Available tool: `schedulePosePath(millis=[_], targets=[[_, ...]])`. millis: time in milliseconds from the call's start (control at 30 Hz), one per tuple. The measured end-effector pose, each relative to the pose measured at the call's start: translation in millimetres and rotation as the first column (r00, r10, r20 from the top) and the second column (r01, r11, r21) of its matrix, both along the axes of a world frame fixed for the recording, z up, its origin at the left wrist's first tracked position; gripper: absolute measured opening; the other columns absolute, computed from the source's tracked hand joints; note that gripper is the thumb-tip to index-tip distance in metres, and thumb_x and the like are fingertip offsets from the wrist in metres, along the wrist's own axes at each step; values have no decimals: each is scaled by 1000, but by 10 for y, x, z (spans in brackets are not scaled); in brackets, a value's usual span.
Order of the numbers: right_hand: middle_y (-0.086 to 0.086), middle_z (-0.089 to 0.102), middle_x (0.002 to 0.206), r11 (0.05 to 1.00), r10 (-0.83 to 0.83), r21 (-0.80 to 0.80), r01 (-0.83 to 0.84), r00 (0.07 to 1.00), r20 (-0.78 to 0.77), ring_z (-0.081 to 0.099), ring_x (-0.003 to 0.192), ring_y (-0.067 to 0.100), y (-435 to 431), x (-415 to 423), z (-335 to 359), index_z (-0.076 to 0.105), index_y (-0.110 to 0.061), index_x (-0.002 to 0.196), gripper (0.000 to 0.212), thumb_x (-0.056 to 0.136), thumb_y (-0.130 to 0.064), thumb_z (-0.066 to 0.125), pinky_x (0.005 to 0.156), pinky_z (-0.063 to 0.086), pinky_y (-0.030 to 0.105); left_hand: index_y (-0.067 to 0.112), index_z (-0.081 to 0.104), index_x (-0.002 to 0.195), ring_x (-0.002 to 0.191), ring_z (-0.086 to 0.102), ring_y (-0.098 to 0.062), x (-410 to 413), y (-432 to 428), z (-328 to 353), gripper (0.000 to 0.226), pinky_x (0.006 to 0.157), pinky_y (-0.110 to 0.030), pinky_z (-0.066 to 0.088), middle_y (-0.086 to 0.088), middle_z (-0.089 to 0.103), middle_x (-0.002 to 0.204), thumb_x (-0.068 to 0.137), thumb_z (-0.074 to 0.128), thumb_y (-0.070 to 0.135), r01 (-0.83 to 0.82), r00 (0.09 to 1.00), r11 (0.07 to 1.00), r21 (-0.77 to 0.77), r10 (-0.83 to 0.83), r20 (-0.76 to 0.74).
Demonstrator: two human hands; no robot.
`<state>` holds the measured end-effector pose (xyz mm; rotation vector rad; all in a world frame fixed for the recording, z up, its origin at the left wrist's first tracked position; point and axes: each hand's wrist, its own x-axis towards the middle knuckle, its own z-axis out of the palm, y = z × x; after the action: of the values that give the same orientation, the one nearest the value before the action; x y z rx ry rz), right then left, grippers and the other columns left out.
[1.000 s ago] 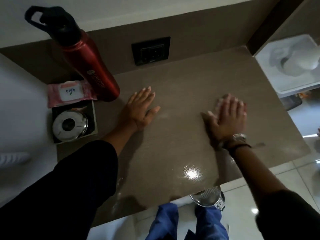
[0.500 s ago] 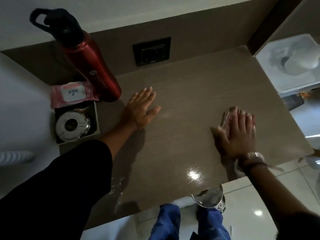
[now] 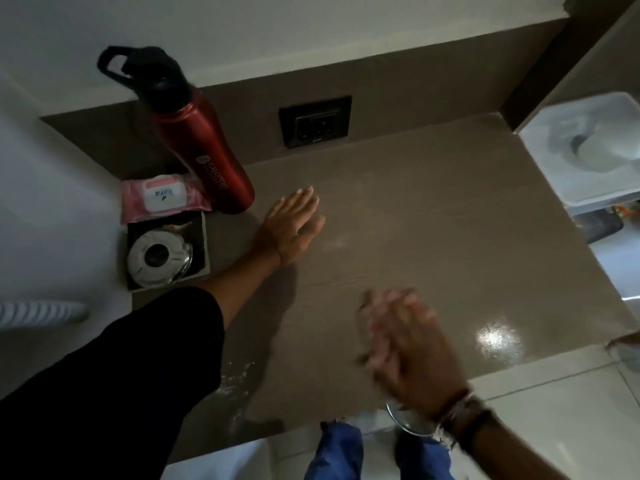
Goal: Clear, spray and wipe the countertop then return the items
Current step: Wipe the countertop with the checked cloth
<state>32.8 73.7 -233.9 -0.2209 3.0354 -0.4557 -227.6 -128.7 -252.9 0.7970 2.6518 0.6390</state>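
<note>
The brown countertop (image 3: pixel 450 220) is wet, with droplets near its front left. My left hand (image 3: pixel 292 225) lies flat on it, fingers apart, holding nothing, just right of the red water bottle (image 3: pixel 204 150). My right hand (image 3: pixel 412 348) is motion-blurred near the front edge and presses a pale pink wipe (image 3: pixel 367 308), of which only a sliver shows past my fingertips. A pink wet-wipes pack (image 3: pixel 162 199) and a small box with a round steel container (image 3: pixel 159 258) sit at the counter's left end.
A black wall socket (image 3: pixel 315 121) is set in the backsplash. A white lidded tub (image 3: pixel 585 150) stands past the counter's right end. Below the front edge are a steel vessel (image 3: pixel 401 420), blue trouser legs and a tiled floor.
My right hand has swept with the wipe from the counter's middle right toward me and left, to the front edge. My left hand has stayed flat in place.
</note>
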Motion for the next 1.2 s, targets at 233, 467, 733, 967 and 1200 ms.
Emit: schedulePosePath(millis=[233, 467, 733, 967, 1200], targets=[[14, 13, 163, 980, -164, 123, 154, 983, 82, 9, 150, 36, -397, -1053, -28, 17, -13, 154, 81, 93, -64, 30, 122, 7, 55, 24, 13, 156, 153, -5, -13, -71, 56, 25, 68, 124, -36, -4, 3, 0, 166, 97, 15, 59, 17, 997, 991, -131, -6, 83], [11, 20, 162, 994, 78, 72, -85, 992, 99, 9, 151, 32, -447, 21, -46, 20, -17, 154, 87, 88, -73, 31, 119, 20, 51, 12, 32, 151, 153, 9, -21, 440, -306, 544, 54, 124, -36, 5, -8, 17, 164, 104, 30, 38, -194, 970, 978, 78, 179, 165], [27, 19, 158, 928, -315, 245, 280, 942, 116, 12, 146, 44, 637, -328, 19, 13, -5, 153, 98, 84, -73, 26, 121, 9, 54, 2, 27, 150, 151, 18, -27, 2807, -1937, 311, 82, 123, -40, 16, -10, 15, 162, 97, 16, 62, -548, 836, 833, -77, 542, -86], [20, 31, 156, 978, 120, 162, -129, 991, 66, 25, 143, 44, -712, -943, 67, 36, -6, 147, 86, 88, -68, 37, 120, 11, 56, 13, 6, 156, 154, 0, -19, 3204, -2000, 4, 86, 124, -35, 5, -6, 2, 167, 93, 23, 68, -538, 843, 812, -227, 528, -106], [14, 17, 162, 549, 807, 179, -817, 573, 140, 10, 149, 39, -1901, -458, -18, 20, -16, 153, 89, 87, -74, 20, 119, 10, 57, 12, 12, 156, 154, 0, -19, 3161, -1992, 31, 78, 125, -40, 6, -4, -1, 165, 95, 15, 62, -555, 830, 813, -173, 554, -62]])
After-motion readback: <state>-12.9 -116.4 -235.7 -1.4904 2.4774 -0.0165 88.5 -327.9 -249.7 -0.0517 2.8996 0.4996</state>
